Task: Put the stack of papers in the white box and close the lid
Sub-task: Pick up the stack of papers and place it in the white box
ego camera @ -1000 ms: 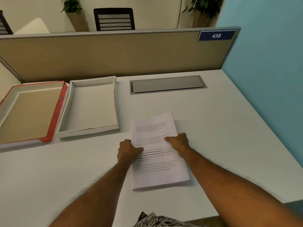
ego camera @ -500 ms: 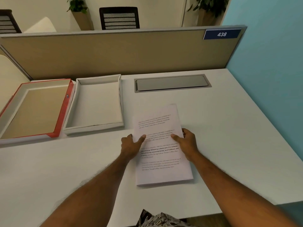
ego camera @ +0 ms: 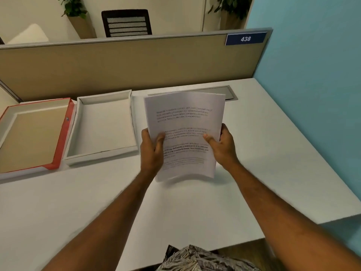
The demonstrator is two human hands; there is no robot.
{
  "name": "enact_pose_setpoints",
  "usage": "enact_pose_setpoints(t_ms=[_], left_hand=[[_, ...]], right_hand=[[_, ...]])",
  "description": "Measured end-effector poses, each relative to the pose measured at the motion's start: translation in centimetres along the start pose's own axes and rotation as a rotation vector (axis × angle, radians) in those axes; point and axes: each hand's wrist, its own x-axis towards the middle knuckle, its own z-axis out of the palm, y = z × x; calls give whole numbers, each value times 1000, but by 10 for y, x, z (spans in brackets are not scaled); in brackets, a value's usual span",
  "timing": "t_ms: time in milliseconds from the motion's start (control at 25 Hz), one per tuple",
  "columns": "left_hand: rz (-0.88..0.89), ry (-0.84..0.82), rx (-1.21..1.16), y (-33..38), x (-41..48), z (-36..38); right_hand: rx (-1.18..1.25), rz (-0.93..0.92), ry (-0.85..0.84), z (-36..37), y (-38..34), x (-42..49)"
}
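While the white box (ego camera: 105, 126) sits open on the bench (ego camera: 254, 173), the left hand (ego camera: 151, 151) and right hand (ego camera: 222, 147) grip the stack of papers (ego camera: 185, 122) by its sides, raised above the bench.

A white desk (ego camera: 254, 153) is carrying 2 open trays side by side: a white box (ego camera: 105, 155) and a red-edged lid (ego camera: 64, 133) touching it.

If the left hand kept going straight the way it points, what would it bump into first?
Probably the tan partition at the desk's back. The left hand, holding the paper stack, points just right of the white box; depth is unclear.
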Motion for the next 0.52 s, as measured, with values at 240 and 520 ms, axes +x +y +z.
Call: enact_pose_setpoints(t_ms=[240, 520], left_hand=[[125, 16, 9, -2, -14, -6], [205, 110, -80, 27, -8, -16]], right_hand=[[6, -58, -23, 6, 4, -5], [107, -195, 57, 7, -34, -8]])
